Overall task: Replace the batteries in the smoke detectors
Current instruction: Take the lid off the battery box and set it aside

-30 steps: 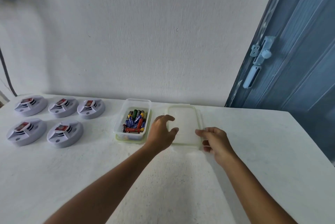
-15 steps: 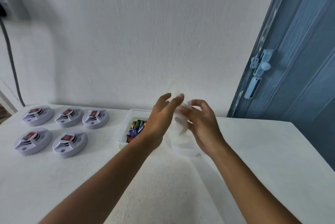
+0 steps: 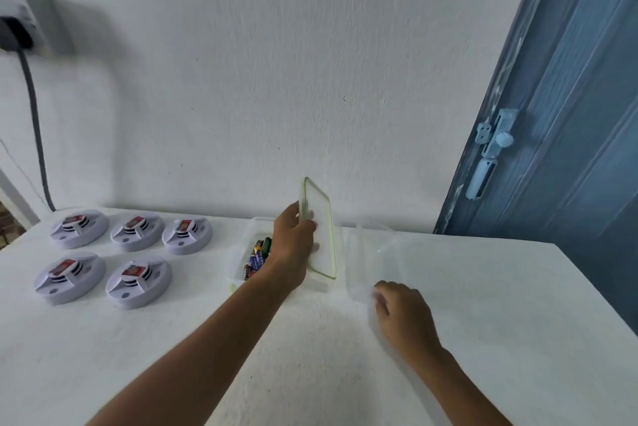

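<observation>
Several grey round smoke detectors (image 3: 138,279) with red labels lie in two rows on the left of the white table (image 3: 310,339). A clear box of mixed batteries (image 3: 257,255) stands at the table's middle, partly hidden behind my left hand (image 3: 293,241). That hand grips a clear lid with a green rim (image 3: 322,232), held upright on edge just right of the battery box. My right hand (image 3: 404,315), blurred, has its fingers curled on the near edge of an empty clear container (image 3: 369,253) to the lid's right.
A white wall runs behind the table. A blue door with a pale bolt latch (image 3: 490,153) stands at the right, past the table's right edge. A dark cable (image 3: 36,122) hangs from a wall socket at the far left.
The lid lay flat on the right container a second ago. Both hands lifted it; now my left hand alone holds it upright, and my right hand has dropped to the container.
</observation>
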Demonstrator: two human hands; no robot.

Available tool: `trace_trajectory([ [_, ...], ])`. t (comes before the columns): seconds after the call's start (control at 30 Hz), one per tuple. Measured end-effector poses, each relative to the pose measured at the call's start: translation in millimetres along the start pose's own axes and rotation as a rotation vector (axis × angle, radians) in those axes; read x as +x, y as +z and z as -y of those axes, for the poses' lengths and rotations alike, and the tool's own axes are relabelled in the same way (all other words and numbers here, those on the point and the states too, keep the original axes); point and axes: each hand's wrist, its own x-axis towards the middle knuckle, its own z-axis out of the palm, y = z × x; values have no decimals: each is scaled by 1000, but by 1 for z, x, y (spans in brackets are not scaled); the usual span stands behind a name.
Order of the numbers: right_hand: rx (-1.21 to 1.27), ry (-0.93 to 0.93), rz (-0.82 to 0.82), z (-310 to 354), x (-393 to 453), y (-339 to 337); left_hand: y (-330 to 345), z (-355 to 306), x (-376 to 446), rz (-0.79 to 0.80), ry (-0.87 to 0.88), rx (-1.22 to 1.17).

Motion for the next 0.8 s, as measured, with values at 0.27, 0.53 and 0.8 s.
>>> trace_trajectory([
  [0.27,160,22,-100,3,1,-25,15,56,13,48,-330,-160],
  [0.53,9,-112,104,19,7,-26,26,70,16,113,-344,125],
  [0.8,-68,-165,185,23,12,-13,22,67,11,203,-232,285],
])
